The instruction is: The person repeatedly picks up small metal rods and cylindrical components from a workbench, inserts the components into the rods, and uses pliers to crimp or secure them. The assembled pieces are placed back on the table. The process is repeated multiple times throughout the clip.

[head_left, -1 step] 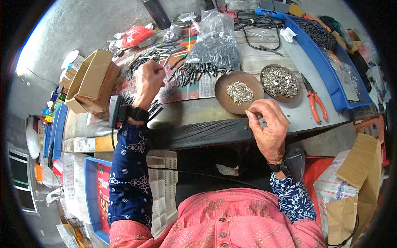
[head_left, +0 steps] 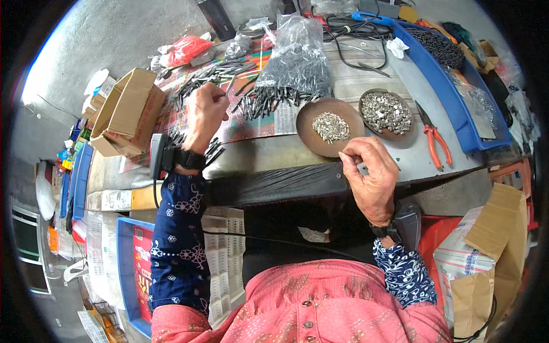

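Observation:
My left hand (head_left: pixel 205 108) is closed above the left part of the bench, its fingers curled and pressed together; what they hold, if anything, is hidden. Around it lie loose thin black strips (head_left: pixel 220 74), with a second heap (head_left: pixel 274 102) further right. My right hand (head_left: pixel 370 174) has thumb and forefinger pinched together just in front of a shallow brown bowl (head_left: pixel 311 143); I cannot make out anything between the tips. Small silvery pin-like pieces (head_left: pixel 330 126) lie in that bowl. Beside it, a darker bowl (head_left: pixel 365 98) is full of small shiny metal parts (head_left: pixel 386 112).
Behind the heap stands a clear plastic bag (head_left: pixel 298 57) of black strips. Red-handled pliers (head_left: pixel 437 148) lie right of the bowls, near a long blue tray (head_left: pixel 486 108). An open cardboard box (head_left: pixel 134 108) stands at the left. Black cables (head_left: pixel 343 43) cross the back.

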{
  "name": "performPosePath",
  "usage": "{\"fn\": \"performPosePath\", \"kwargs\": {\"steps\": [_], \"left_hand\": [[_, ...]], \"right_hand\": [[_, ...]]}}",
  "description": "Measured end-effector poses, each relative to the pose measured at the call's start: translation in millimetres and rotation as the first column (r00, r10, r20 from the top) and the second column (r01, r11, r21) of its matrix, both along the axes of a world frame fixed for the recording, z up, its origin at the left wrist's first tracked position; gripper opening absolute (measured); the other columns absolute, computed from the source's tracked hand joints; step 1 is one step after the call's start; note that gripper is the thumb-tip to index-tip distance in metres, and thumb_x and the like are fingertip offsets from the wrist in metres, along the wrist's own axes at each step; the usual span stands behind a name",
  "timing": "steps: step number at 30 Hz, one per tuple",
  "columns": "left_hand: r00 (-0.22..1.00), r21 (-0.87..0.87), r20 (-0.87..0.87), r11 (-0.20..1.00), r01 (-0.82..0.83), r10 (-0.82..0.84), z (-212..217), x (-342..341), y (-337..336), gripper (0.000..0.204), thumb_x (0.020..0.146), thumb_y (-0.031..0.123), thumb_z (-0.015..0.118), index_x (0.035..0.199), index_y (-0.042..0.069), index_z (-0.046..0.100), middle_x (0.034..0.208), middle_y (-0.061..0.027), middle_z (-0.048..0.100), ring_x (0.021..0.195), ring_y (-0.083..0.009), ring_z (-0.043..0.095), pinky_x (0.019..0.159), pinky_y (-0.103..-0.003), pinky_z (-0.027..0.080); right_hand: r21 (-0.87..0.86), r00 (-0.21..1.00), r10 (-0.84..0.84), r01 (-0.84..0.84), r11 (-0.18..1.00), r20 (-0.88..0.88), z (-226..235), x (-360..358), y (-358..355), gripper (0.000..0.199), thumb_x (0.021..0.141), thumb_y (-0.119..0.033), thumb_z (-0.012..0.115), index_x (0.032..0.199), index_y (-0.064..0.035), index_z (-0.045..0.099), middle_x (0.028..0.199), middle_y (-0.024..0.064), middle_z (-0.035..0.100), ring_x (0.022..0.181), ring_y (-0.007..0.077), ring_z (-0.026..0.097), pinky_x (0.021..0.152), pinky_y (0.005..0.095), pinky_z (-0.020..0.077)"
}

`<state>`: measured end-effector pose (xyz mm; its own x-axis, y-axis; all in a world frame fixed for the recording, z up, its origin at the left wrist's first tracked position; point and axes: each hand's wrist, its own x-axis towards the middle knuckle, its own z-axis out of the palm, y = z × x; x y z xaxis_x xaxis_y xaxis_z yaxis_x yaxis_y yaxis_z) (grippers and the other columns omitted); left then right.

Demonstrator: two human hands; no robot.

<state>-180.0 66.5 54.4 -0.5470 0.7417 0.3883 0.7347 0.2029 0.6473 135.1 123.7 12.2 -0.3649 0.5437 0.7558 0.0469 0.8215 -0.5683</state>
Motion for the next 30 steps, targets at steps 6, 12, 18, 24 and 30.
{"fn": "performPosePath", "kwargs": {"steps": [6, 12, 18, 24, 30], "left_hand": [[0.953, 0.081, 0.24, 0.982, 0.169, -0.184, 22, 62, -28, 0.011, 0.085, 0.002, 0.056, 0.094, -0.001, 0.061, 0.071, -0.0019, 0.062, 0.046, -0.0026, 0.044, 0.04, -0.019, 0.033], [0.852, 0.129, 0.452, 0.965, 0.229, -0.263, 20, 133, -70, 0.012, 0.09, 0.003, 0.058, 0.101, 0.0, 0.059, 0.073, -0.0039, 0.063, 0.046, -0.0028, 0.043, 0.041, -0.019, 0.031], [0.569, 0.28, 0.742, 0.935, 0.219, -0.356, -5, 179, -95, 0.015, 0.091, 0.004, 0.062, 0.105, 0.001, 0.061, 0.074, -0.0032, 0.065, 0.046, -0.0014, 0.044, 0.04, -0.016, 0.033], [0.424, 0.349, 0.802, 0.907, 0.238, -0.42, -17, 199, -107, 0.017, 0.091, 0.002, 0.061, 0.107, -0.001, 0.06, 0.075, -0.0042, 0.065, 0.046, -0.0011, 0.044, 0.039, -0.015, 0.032], [0.419, 0.344, 0.807, 0.908, 0.239, -0.416, -16, 206, -113, 0.017, 0.091, 0.0, 0.061, 0.108, -0.002, 0.06, 0.077, -0.0049, 0.065, 0.047, -0.001, 0.045, 0.04, -0.016, 0.034]], "right_hand": [[-0.141, 0.997, 0.081, -0.082, 0.987, -0.015, 8, 5, -11, 0.015, 0.078, 0.007, 0.068, 0.087, -0.0004, 0.059, 0.082, 0.0087, 0.061, 0.07, 0.0207, 0.061, 0.062, 0.0292, 0.0498], [-0.252, 0.985, 0.167, -0.173, 0.952, -0.047, 20, 10, -24, 0.011, 0.079, 0.006, 0.068, 0.089, 0.0021, 0.063, 0.083, 0.0068, 0.063, 0.074, 0.0137, 0.06, 0.068, 0.0252, 0.0481], [-0.174, 0.969, 0.245, -0.246, 0.954, -0.026, 29, 13, -36, 0.017, 0.078, 0.009, 0.064, 0.092, 0.0, 0.065, 0.086, 0.0096, 0.064, 0.078, 0.0197, 0.064, 0.069, 0.0285, 0.0508], [-0.238, 0.957, 0.287, -0.287, 0.928, -0.035, 34, 16, -50, 0.019, 0.078, 0.01, 0.061, 0.093, -0.0005, 0.066, 0.088, 0.0083, 0.063, 0.073, 0.0161, 0.061, 0.063, 0.0259, 0.0484], [-0.304, 0.962, 0.272, -0.269, 0.914, -0.032, 33, 12, -58, 0.019, 0.081, 0.01, 0.061, 0.096, -0.0011, 0.064, 0.088, 0.0033, 0.063, 0.076, 0.008, 0.06, 0.067, 0.0216, 0.0487]]}}
